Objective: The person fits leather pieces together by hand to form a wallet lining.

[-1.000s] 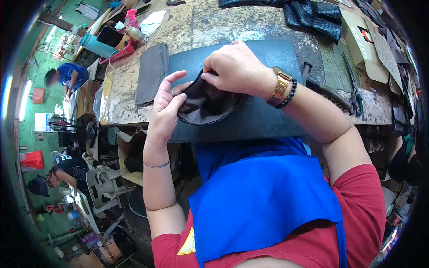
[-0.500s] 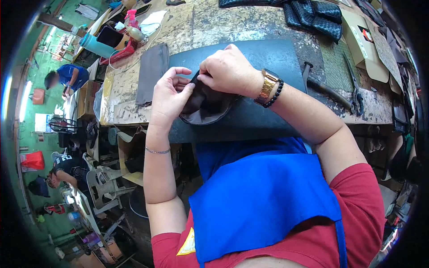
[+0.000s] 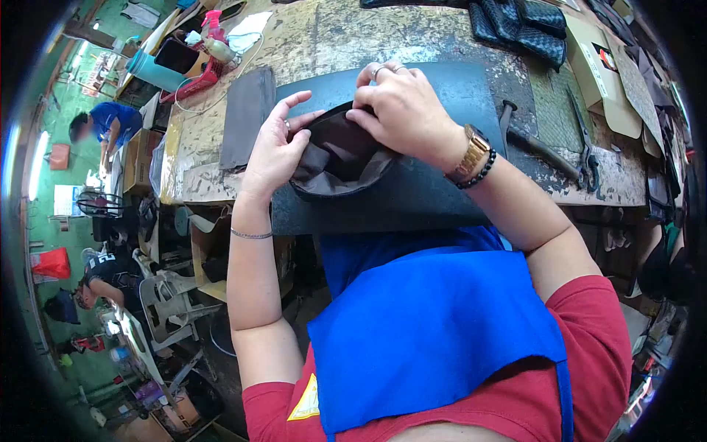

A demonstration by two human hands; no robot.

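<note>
A dark brown pouch-like fabric piece [image 3: 335, 158] with a curved stitched rim is held above a dark mat [image 3: 442, 184] on the workbench. My left hand [image 3: 272, 151] grips its left edge, thumb and fingers spread along the rim. My right hand [image 3: 401, 110], with a gold watch and a bead bracelet at the wrist, pinches the upper right edge and covers part of the piece. The inside lining shows between both hands.
A grey fabric strip [image 3: 247, 118] lies left of the mat. Quilted black pieces [image 3: 515, 26] sit at the back, a hammer [image 3: 534, 144] and pliers [image 3: 585, 151] to the right. A teal bottle [image 3: 158, 74] stands far left. Other people [image 3: 99, 125] work below left.
My right hand has shifted right along the top edge and the piece has opened wider, showing more lining. My left hand's fingers have spread again after curling.
</note>
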